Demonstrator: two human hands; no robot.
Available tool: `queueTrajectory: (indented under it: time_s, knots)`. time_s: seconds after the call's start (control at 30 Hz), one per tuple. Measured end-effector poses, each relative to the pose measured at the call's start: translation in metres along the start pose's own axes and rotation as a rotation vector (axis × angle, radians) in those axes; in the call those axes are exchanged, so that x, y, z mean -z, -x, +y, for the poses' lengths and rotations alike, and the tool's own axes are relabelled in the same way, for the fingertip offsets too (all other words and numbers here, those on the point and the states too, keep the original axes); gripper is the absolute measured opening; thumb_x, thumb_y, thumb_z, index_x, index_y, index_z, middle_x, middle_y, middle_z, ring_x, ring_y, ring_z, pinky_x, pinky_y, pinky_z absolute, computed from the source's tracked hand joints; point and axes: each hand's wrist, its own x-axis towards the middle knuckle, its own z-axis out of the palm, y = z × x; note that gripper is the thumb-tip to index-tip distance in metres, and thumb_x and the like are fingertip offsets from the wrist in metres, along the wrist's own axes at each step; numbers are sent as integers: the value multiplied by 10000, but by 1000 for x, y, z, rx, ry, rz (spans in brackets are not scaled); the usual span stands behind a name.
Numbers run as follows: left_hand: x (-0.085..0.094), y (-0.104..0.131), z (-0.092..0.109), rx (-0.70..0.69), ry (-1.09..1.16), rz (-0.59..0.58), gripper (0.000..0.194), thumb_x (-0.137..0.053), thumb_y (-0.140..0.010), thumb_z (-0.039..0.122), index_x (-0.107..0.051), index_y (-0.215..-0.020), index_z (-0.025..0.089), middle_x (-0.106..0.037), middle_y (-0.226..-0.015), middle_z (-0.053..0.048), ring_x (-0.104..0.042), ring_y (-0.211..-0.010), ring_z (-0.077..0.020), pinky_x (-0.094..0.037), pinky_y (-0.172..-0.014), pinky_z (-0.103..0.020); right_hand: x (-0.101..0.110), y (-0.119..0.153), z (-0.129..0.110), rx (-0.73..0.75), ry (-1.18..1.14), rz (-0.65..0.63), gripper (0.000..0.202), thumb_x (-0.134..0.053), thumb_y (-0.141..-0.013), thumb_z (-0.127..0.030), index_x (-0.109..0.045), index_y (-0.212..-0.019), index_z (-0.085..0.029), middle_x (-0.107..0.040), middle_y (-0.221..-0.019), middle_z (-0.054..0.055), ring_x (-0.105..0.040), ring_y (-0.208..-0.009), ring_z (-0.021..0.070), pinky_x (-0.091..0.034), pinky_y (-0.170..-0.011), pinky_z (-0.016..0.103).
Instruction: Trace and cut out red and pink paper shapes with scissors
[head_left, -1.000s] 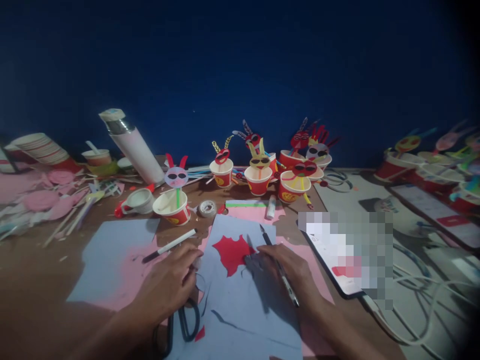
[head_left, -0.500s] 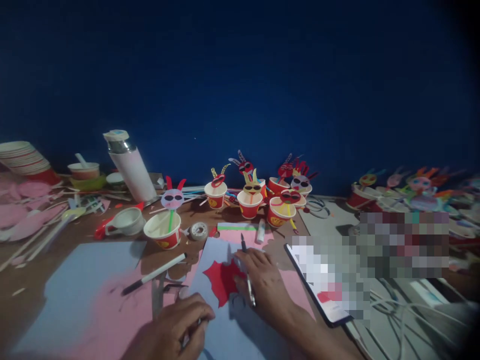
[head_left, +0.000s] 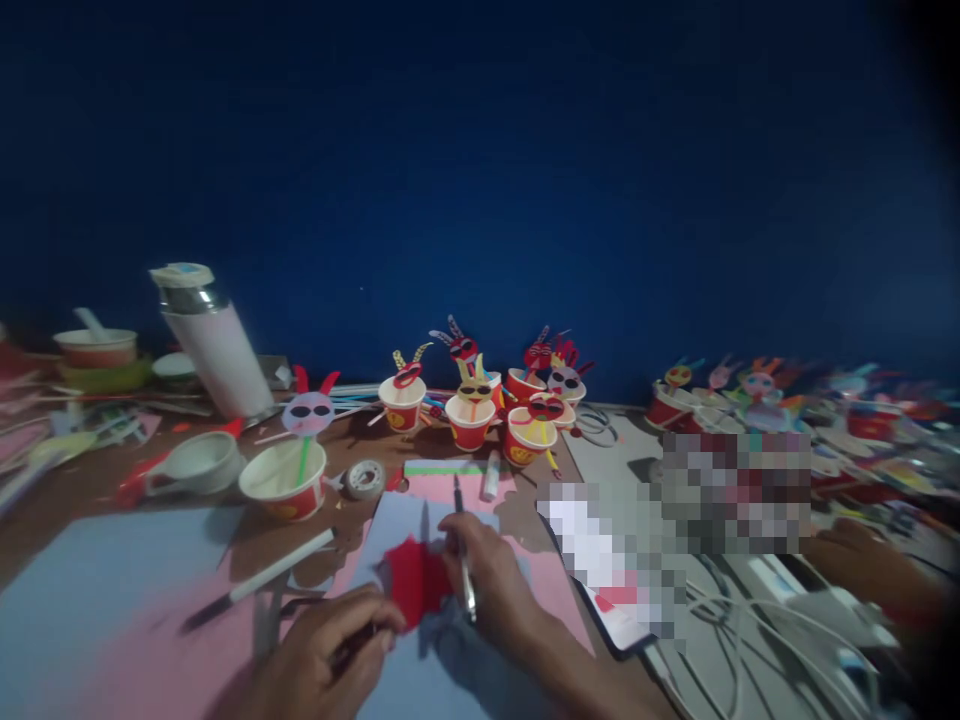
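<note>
A red paper cutout with pointed edges is held just over a light blue sheet. My left hand pinches its lower left corner between thumb and fingers. At the cutout's right side, the fingers of my right hand are closed and touch its edge. A slim pen-like tool with a dark pointed end and a silver end is tucked in my right hand, its dark end pointing away. Left of the blue sheet lies a white marker with a dark cap.
Paper cups with paper faces, one nearby, stand behind. Tape, a glue stick, a grey-white mug and a flask surround the sheet. Right are a phone, cables and another person's blurred hand.
The red cutout has come up off the blue sheet and tilted. My left hand has moved in and taken its corner. The whole view has shifted to the right.
</note>
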Motion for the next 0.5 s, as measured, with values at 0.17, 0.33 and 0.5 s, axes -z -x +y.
queueTrajectory:
  time_s: [0.17, 0.33, 0.5]
  knots:
    - [18, -14, -3, 246, 294, 28, 210, -473, -824, 351, -621, -821, 203, -604, -697, 9, -540, -593, -125, -442, -547, -210, 40, -21, 2, -71, -336, 95, 189, -457, -861, -145, -435, -1043, -188, -592, -825, 23, -591, -706, 144, -472, -637, 251]
    - [19, -24, -10, 348, 631, 89, 350, -567, -789, 430, -541, -1033, 180, -610, -822, -22, -559, -708, -131, -432, -592, -211, 64, -31, -14, -67, -511, 67, 165, -458, -904, -216, -428, -1066, -216, -559, -846, 2, -561, -709, 120, -458, -644, 223]
    - [20, -27, -3, 350, 835, -133, 404, -628, -746, 436, -552, -1010, 140, -601, -765, -23, -421, -546, -80, -322, -486, -193, 60, -32, -32, -19, -426, 47, 161, -475, -883, -186, -449, -1039, -217, -569, -849, 3, -575, -730, 121, -450, -662, 223]
